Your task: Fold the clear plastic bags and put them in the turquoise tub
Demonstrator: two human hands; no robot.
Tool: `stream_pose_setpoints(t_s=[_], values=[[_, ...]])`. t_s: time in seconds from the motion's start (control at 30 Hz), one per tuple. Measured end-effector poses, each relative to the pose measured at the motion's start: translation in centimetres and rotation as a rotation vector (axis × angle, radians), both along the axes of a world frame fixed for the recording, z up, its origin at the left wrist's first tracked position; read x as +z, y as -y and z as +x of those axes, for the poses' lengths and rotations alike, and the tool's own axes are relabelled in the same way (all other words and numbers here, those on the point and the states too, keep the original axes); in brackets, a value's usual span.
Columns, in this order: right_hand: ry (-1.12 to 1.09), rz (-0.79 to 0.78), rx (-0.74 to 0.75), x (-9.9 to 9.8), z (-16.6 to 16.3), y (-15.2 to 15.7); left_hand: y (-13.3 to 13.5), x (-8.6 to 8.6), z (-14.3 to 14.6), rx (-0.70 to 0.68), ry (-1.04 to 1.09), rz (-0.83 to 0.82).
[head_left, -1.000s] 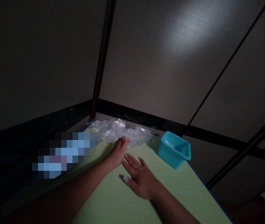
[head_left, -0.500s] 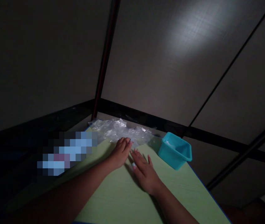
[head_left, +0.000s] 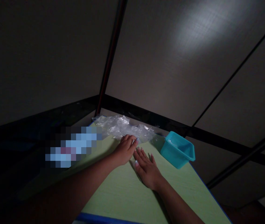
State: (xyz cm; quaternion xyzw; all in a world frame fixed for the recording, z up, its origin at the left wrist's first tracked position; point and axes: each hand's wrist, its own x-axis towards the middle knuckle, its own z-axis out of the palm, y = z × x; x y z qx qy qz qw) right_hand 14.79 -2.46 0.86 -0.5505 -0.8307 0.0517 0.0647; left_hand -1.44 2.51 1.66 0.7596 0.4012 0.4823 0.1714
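Observation:
Both my hands lie on a pale green table (head_left: 127,196) with a blue edge. My left hand (head_left: 124,150) rests palm down, fingers stretched toward the edge of a crumpled heap of clear plastic bags (head_left: 123,127) at the table's far end, fingertips touching or nearly touching it. My right hand (head_left: 146,168) lies flat just to the right of it, fingers together and extended, holding nothing.
A turquoise plastic tub (head_left: 178,149) stands at the table's right edge, beyond my right hand. A blurred-out patch (head_left: 73,146) covers something at the left. Dark wall panels and black frame bars rise behind the table; the room is dim.
My right hand has slid forward and closer to my left hand, its fingers drawn together. The left hand has shifted slightly toward the plastic. The view has tilted a little.

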Motion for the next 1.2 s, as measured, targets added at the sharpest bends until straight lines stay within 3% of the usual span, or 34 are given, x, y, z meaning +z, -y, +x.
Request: stream_pose_setpoints(t_s=[0.13,0.3,0.43,0.53,0.63,0.8,1.03,1.2], values=[[-0.059,-0.007,-0.083,-0.3,0.6,-0.1,-0.1,0.0,-0.1,0.013,-0.030,0.019],[0.008,-0.010,-0.055,-0.5,0.4,-0.2,0.1,0.1,-0.2,0.006,-0.086,0.041],[-0.168,-0.026,-0.124,-0.6,0.9,-0.3,0.2,0.2,-0.3,0.001,-0.108,0.030],[-0.301,0.079,-0.177,-0.4,1.3,-0.1,0.1,0.3,-0.3,0.001,-0.106,0.031],[-0.212,0.169,-0.054,0.2,0.9,0.4,0.1,0.4,-0.2,-0.001,-0.091,0.035],[0.008,0.010,0.189,1.3,-0.8,1.0,0.2,0.3,-0.2,-0.022,-0.074,0.024],[0.060,-0.017,0.207,1.1,-1.0,0.7,0.0,0.1,-0.5,-0.024,-0.066,0.023],[-0.282,0.033,0.105,0.6,0.7,-0.1,-0.2,0.1,-0.7,-0.007,-0.052,0.010]])
